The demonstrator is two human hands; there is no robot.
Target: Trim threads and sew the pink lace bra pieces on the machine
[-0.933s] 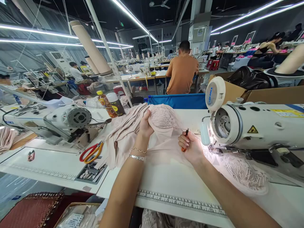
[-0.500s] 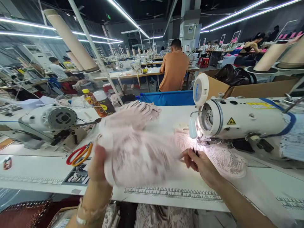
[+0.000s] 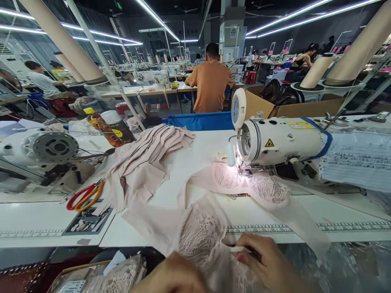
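A pale pink lace bra (image 3: 203, 228) hangs over the table's front edge, one lace cup facing up. My left hand (image 3: 177, 274), blurred and cut off by the lower border, is curled at the bra's lower side; its fingertips are hidden. On the other side, my right hand (image 3: 265, 258) pinches the bra's edge, with a dark, thin metal tool partly hidden in the same fingers. Another pink lace bra (image 3: 269, 189) lies under the lit needle area of the white sewing machine (image 3: 275, 138).
A fanned stack of pink fabric pieces (image 3: 146, 156) lies left of centre. Red-and-orange-handled scissors (image 3: 87, 197) rest by a grey tray (image 3: 88, 221). Two bottles (image 3: 114, 130) stand behind. A printed ruler (image 3: 259, 229) runs along the front. A person (image 3: 210, 85) sits ahead.
The bra in my hands has come down and toward me, off the fabric stack. My right hand has moved from beside the needle area to the table's front edge.
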